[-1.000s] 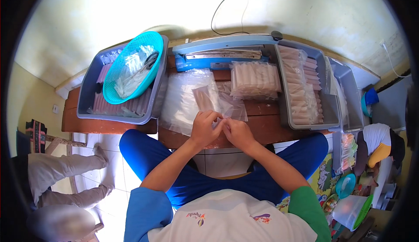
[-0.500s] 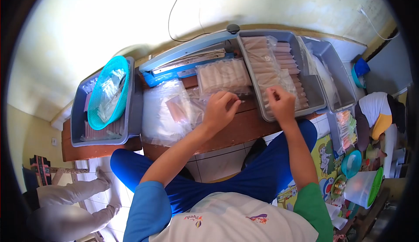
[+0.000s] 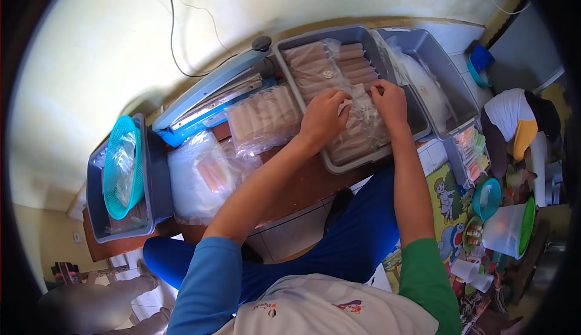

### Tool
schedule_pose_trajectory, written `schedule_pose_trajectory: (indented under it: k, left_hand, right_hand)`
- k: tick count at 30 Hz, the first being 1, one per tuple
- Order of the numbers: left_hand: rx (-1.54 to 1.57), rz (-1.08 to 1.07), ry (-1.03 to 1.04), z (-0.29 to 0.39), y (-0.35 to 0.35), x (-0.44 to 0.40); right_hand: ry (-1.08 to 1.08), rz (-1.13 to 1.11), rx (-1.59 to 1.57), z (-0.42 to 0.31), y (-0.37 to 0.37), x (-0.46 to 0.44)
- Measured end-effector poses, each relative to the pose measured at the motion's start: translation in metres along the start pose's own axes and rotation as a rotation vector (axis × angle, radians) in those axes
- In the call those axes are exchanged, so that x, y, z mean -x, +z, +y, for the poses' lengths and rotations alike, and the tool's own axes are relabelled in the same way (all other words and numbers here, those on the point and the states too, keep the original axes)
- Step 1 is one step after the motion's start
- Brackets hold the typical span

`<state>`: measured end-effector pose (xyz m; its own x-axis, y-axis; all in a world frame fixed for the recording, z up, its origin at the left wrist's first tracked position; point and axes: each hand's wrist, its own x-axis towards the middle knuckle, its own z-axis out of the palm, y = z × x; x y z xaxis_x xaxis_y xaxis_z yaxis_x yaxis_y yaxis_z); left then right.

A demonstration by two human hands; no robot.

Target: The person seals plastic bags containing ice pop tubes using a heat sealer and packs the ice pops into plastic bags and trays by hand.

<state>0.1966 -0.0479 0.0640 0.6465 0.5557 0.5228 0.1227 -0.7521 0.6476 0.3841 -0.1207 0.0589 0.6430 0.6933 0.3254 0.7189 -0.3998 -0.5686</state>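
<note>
Both hands are over a grey tray [image 3: 336, 166] that holds clear plastic packs of brown tube-shaped sticks [image 3: 310, 69]. My left hand [image 3: 323, 119] is closed at the near pack, its fingertips pinching the clear plastic bag [image 3: 361, 106]. On the other side of that bag, my right hand [image 3: 392, 103] has thumb and fingers pressed together at the plastic's edge. The fingertips partly cover what they grip. Another filled pack [image 3: 263, 119] lies on the wooden table left of the tray, beside a stack of flat clear bags [image 3: 189, 169].
Behind the packs stands a blue bag sealer [image 3: 203, 88]. A teal basket [image 3: 138, 181] rests in a dark grey bin [image 3: 158, 184] at left. A second grey tray [image 3: 451, 130] adjoins on the right. One person bends at right [image 3: 511, 114]; another person's legs [image 3: 130, 289] show at lower left.
The view has turned right. My hands, before raised apart near the tray's front and the table, are now together over the packs in the tray, at the plastic.
</note>
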Motion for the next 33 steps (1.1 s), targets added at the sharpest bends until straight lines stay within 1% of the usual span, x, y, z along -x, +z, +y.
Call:
schedule_pose_trajectory:
  k: [2,4,5,7,8,10,11,13,14,16,17,19,20,22,23,25,29,31,33]
  left_hand:
    - [-0.049,-0.035,0.01,-0.005,0.007,-0.013]
    - [-0.068,-0.103,-0.026,-0.013,0.011,-0.025]
    - [-0.07,-0.105,-0.029,-0.016,0.013,-0.031]
    - [-0.113,-0.108,0.026,-0.026,0.024,-0.04]
    - [-0.107,-0.112,0.027,-0.03,0.03,-0.044]
    - [-0.168,-0.232,0.041,-0.039,0.047,-0.051]
    - [-0.159,-0.237,0.045,-0.043,0.055,-0.055]
    - [-0.253,-0.321,0.113,-0.046,0.066,-0.061]
    - [-0.25,-0.325,0.113,-0.047,0.07,-0.063]
    - [-0.28,-0.427,0.087,-0.05,0.075,-0.067]
    - [-0.277,-0.43,0.087,-0.051,0.077,-0.066]
    - [-0.41,-0.584,0.036,-0.05,0.074,-0.066]
    - [-0.411,-0.586,0.037,-0.051,0.075,-0.066]
    - [-0.425,-0.57,0.123,-0.058,0.077,-0.063]
    - [-0.427,-0.571,0.121,-0.061,0.079,-0.062]
    - [-0.464,-0.598,0.119,-0.062,0.08,-0.062]
    - [-0.472,-0.556,0.129,-0.063,0.083,-0.059]
    - [-0.456,-0.553,0.121,-0.064,0.083,-0.059]
    - [-0.456,-0.57,0.106,-0.063,0.082,-0.06]
  right_hand:
    - [0.021,-0.03,0.036,0.01,0.004,-0.012]
    - [0.063,-0.168,0.13,0.021,0.01,-0.022]
    - [0.063,-0.171,0.127,0.026,0.014,-0.026]
    - [0.03,-0.301,0.193,0.034,0.02,-0.03]
    - [0.036,-0.3,0.197,0.039,0.023,-0.029]
    - [-0.07,-0.263,0.212,0.047,0.03,-0.025]
    - [-0.062,-0.261,0.218,0.053,0.034,-0.025]
    - [-0.103,-0.232,0.201,0.058,0.042,-0.025]
    - [-0.099,-0.233,0.202,0.061,0.045,-0.026]
    - [-0.119,-0.363,0.218,0.055,0.041,-0.027]
    - [-0.115,-0.364,0.219,0.056,0.042,-0.026]
    - [-0.136,-0.326,0.202,0.055,0.043,-0.024]
    - [-0.135,-0.325,0.201,0.054,0.044,-0.025]
    - [-0.057,-0.411,0.244,0.044,0.04,-0.025]
    - [-0.057,-0.412,0.242,0.039,0.038,-0.026]
    - [0.021,-0.491,0.324,0.029,0.033,-0.026]
    - [0.027,-0.475,0.353,0.031,0.036,-0.024]
    - [-0.03,-0.418,0.346,0.033,0.038,-0.022]
    - [-0.048,-0.429,0.332,0.037,0.039,-0.027]
